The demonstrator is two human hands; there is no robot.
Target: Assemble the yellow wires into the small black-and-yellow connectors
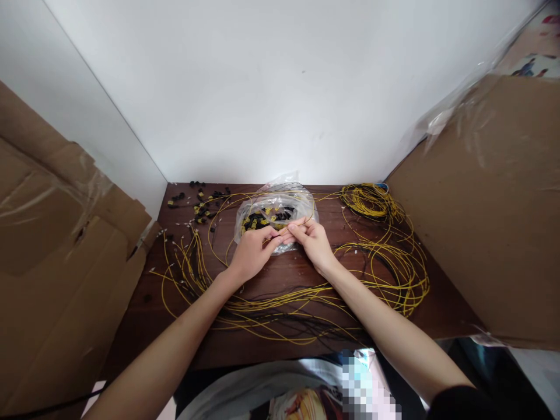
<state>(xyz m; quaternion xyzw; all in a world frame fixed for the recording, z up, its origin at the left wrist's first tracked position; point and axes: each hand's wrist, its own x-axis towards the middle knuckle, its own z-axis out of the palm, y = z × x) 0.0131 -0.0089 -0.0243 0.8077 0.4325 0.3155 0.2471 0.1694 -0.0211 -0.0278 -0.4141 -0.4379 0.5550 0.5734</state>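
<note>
My left hand (252,254) and my right hand (317,246) meet above the middle of the table, fingertips pinched close together. A thin yellow wire runs between them, with both hands closed on it; its end is too small to make out. Just behind and below the fingers lies a clear plastic bag (241,224), its mouth open. Inside the bag are several small black and yellow connector pieces (262,221). In front of my hands, a long bundle of yellow and black wires (280,302) stretches across the table.
Loose black and yellow pieces (202,209) lie scattered at the back left of the dark wooden table (175,341). A coiled bunch of yellow wire (370,200) sits at the back right. Cardboard sheets (56,233) flank the left side, with another cardboard panel (494,204) at the right.
</note>
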